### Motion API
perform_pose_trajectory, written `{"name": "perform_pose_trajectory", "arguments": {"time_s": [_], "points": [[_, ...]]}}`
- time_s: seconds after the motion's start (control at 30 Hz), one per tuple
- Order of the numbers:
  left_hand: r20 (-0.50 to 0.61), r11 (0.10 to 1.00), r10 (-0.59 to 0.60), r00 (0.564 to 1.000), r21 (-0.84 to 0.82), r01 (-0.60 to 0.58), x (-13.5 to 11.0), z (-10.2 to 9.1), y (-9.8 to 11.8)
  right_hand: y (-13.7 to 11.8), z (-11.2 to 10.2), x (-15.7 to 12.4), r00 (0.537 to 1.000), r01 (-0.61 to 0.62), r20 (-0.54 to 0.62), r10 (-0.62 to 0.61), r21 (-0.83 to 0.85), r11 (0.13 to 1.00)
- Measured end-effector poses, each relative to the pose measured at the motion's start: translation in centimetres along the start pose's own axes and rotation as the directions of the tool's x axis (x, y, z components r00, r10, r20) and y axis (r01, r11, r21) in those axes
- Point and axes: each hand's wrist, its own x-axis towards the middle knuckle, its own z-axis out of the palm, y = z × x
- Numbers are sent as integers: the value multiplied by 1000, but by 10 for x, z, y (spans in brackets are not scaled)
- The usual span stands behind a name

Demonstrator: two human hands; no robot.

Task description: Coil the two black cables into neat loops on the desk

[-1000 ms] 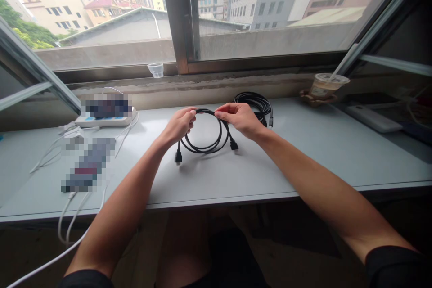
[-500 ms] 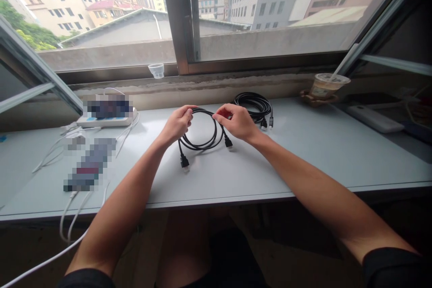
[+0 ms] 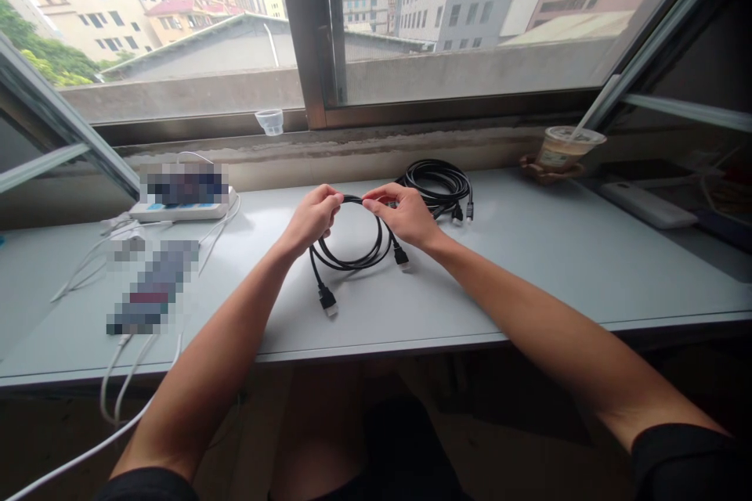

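A black HDMI cable (image 3: 354,267) is wound into a loose coil at the middle of the desk. My left hand (image 3: 314,218) is closed round the coil's upper left, thumb and fingers pinched on the strands. At the upper right, my right hand (image 3: 406,213) pinches the same coil between thumb and fingers. One plug (image 3: 328,300) hangs down at the lower left, and the other plug (image 3: 400,256) sticks out at the lower right. Behind my right hand lies a second coiled black cable (image 3: 438,178), with its plugs toward the right.
On the left stand a white power strip (image 3: 182,210) with white cords and a blurred dark device (image 3: 153,290). A drink cup with a straw (image 3: 567,149) sits in a brown holder at the back right. A small clear cup (image 3: 270,122) rests on the window ledge.
My right hand has moved slightly left, closer to my left hand along the top of the coil. The coil sits a little lower, and its left plug has swung down and right.
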Motion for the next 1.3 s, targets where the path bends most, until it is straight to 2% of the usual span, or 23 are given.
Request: {"name": "perform_pose_trajectory", "arguments": {"time_s": [0.07, 0.17, 0.23, 0.33, 0.4, 0.6, 0.73, 0.87, 1.07, 1.13, 1.2, 1.27, 1.3], "points": [[12, 995, -17, 1000, -98, 19, 0, -1, 2, -1, 8, -2, 995, -75, 73, 64, 147, 986], [4, 977, -24, 1000, -211, 25, 0, -1, 3, -6, 16, -4, 965, -243, 178, 190, 352, 904], [-21, 960, -32, 999, -280, 24, 1, 1, 1, -9, 15, -2, 963, -270, 114, 245, 436, 858], [-11, 935, -74, 997, -349, 66, 1, 9, -4, -12, 6, 3, 948, -223, -79, 307, 523, 823], [-8, 920, -89, 996, -383, 80, 2, 16, -6, -12, 1, 6, 930, -197, -151, 335, 564, 802], [-138, 876, -112, 984, -482, 32, 1, 27, -4, -8, 10, 3, 920, -324, -2, 393, 564, 760], [-155, 915, -119, 981, -400, 48, 1, 25, -3, -12, 16, -2, 908, -366, 56, 415, 587, 722], [-174, 951, -109, 979, -306, 51, -2, 25, -2, -19, 15, -3, 914, -384, 109, 391, 543, 747], [-77, 951, -74, 994, -305, 47, -4, 23, -1, -16, 10, 0, 901, -408, 90, 425, 514, 755], [-51, 953, -66, 996, -300, 48, -2, 20, -2, -15, 9, -1, 900, -418, 116, 421, 505, 755], [-43, 979, -39, 998, -200, 30, -1, 17, -4, -15, 10, -1, 907, -414, 159, 389, 496, 763], [-50, 997, 73, 996, 28, -72, -1, 14, -5, -15, 11, -2, 919, -394, 177, 353, 470, 790], [-45, 973, 159, 986, 177, -149, -2, 13, -5, -15, 12, -3, 925, -381, 173, 340, 450, 808]]}}
